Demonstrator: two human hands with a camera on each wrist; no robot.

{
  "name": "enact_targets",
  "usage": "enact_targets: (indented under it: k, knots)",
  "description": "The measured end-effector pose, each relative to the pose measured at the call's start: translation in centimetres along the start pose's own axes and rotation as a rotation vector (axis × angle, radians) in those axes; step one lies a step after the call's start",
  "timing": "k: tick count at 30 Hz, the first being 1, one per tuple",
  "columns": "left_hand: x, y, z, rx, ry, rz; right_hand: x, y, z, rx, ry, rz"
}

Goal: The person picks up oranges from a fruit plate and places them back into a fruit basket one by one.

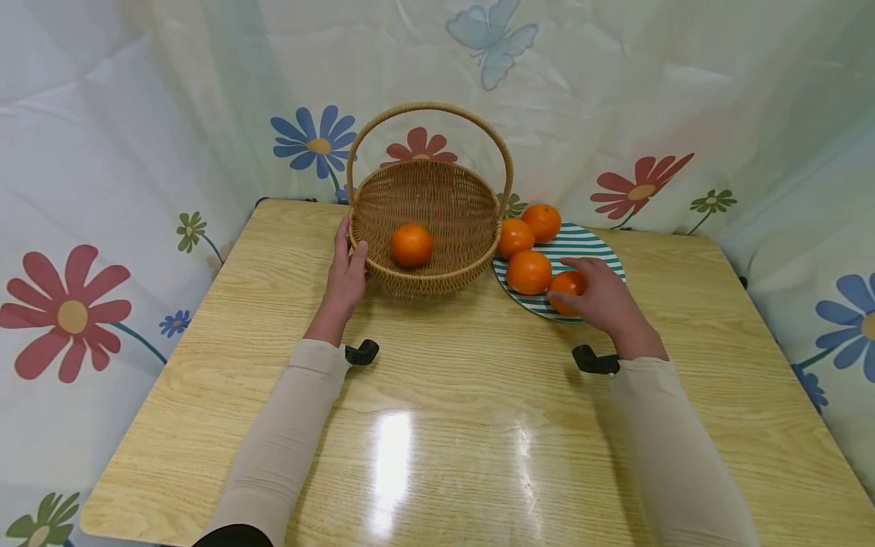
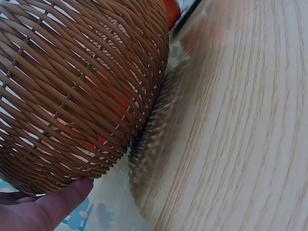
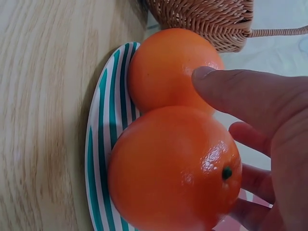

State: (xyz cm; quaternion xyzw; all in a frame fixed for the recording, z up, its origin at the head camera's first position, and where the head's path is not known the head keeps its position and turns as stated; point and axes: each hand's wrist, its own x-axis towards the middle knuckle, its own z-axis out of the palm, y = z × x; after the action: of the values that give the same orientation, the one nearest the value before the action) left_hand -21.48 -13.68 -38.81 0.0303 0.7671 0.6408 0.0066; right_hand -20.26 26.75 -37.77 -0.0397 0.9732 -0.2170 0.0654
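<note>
Beige cloth sleeves [image 1: 273, 456], cut off by the lower edge, lie nearest, in front of the basket [image 1: 454, 205] and to either side. Behind the basket hangs a wrinkled, faintly glossy curtain [image 1: 205, 91] printed with flowers. Beneath stands the table [image 1: 478, 365], smooth and pale with wood grain, its near edge mostly out of view. Woven wicker forms the rounded basket and its arched handle [image 1: 429, 105]. Right of the basket, a round plate [image 1: 581, 243] striped green and white is partly covered. At the basket's left side, the left hand [image 1: 347, 285] rests thumb and extended fingers on the weave, some fingertips hidden. Well right of the basket, the right hand [image 1: 604, 300] spreads wide about a glossy round orange [image 3: 171, 171]; contact is hard to tell. Three more oranges [image 1: 529, 273] share the plate, one partly hidden by the basket's rim; a fifth orange [image 1: 412, 245] lies inside the basket.
</note>
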Motion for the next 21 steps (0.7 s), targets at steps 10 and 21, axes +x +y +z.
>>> enact_targets:
  k: [10, 21]
  knots:
    - [1.1, -1.6, -0.1, 0.006, 0.0, -0.004, 0.0, 0.7, 0.2, 0.01, -0.055, 0.013]
    - [2.0, -3.6, 0.1, -0.012, 0.033, 0.027, -0.1, 1.0, 0.3, 0.016, -0.064, 0.013]
